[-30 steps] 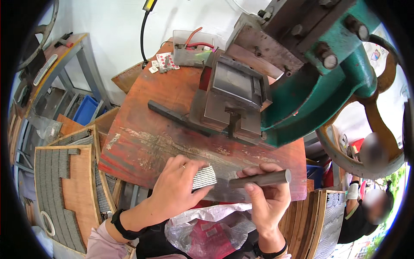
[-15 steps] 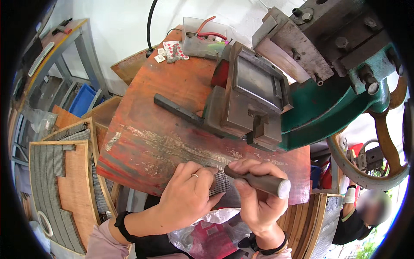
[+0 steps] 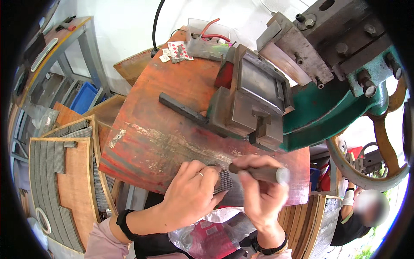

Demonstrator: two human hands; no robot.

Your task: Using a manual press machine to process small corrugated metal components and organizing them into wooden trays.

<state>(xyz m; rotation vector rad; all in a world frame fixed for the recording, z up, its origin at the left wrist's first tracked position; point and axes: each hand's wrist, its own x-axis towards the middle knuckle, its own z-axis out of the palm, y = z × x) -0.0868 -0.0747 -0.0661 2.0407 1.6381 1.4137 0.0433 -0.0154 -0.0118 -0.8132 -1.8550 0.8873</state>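
Head view: left hand [image 3: 189, 186] grips a block [image 3: 224, 181], right hand [image 3: 262, 196] a rod [image 3: 262, 173]; press [image 3: 327, 117] and bar [image 3: 182, 108] occupy the table [image 3: 144, 108] beyond.

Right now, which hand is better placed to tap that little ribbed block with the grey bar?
Probably the right hand: it holds the grey bar, with one end close to the ribbed block. The left hand is busy gripping that block.
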